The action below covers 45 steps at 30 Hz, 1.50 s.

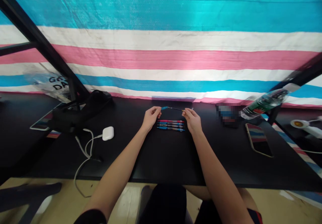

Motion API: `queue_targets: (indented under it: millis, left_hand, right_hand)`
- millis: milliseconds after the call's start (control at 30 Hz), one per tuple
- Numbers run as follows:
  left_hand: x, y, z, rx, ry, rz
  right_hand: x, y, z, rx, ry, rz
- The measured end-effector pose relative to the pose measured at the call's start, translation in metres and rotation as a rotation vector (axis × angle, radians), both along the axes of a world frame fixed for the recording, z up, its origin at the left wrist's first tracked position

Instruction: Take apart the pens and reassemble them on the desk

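Our arms (118, 170) reach toward 12 o'clock, where left hand (151, 117) and right hand (192, 120) each pinch one end of a pen (173, 108) lying 9-to-3. Both hands are equally near it. Spare pens (171, 125) lie parallel on the table (163, 157), at its 6 o'clock.

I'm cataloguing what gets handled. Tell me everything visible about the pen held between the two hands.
The pen is slim, with a blue end at the left hand and a dark, thin shaft running to the right hand. Each hand pinches one end. It is nearly level, held clear of a row of pens on the black table.
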<state>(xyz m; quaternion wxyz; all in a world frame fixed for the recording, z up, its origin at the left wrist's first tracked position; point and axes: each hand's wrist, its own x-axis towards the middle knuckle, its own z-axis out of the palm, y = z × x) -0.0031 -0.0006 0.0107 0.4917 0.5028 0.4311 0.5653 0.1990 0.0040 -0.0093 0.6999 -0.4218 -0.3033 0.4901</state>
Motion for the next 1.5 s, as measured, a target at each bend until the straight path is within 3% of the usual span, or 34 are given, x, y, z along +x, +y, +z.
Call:
queue_targets:
  millis: [433,733,833,1000,1133,1233,1367,1500]
  left_hand:
    - [-0.001,0.000,-0.001,0.035,0.040,-0.017]
    - [0.000,-0.002,-0.001,0.004,0.113,-0.024]
    - [0.000,0.001,-0.003,-0.016,0.070,0.034]
    - [0.000,0.005,-0.006,-0.057,-0.060,0.147]
    - [-0.001,0.005,-0.006,-0.092,-0.099,0.187]
    - [-0.001,0.005,-0.006,-0.106,-0.112,0.197]
    - [-0.001,0.006,-0.007,-0.117,-0.133,0.198]
    - [-0.003,0.006,-0.007,-0.128,-0.199,0.201]
  right_hand:
    - [-0.004,-0.006,0.011,0.054,-0.114,-0.042]
    - [-0.012,-0.012,0.014,0.096,-0.347,0.120]
    - [-0.008,-0.013,0.014,0.105,-0.516,0.009]
    - [0.009,-0.011,0.007,-0.013,-1.098,-0.401]
    - [0.014,-0.010,-0.002,-0.264,-1.328,-0.436]
    - [0.016,-0.011,-0.004,-0.349,-1.410,-0.398]
    - [0.019,-0.010,-0.005,-0.315,-1.377,-0.373]
    - [0.018,-0.004,-0.005,-0.119,-0.936,-0.228]
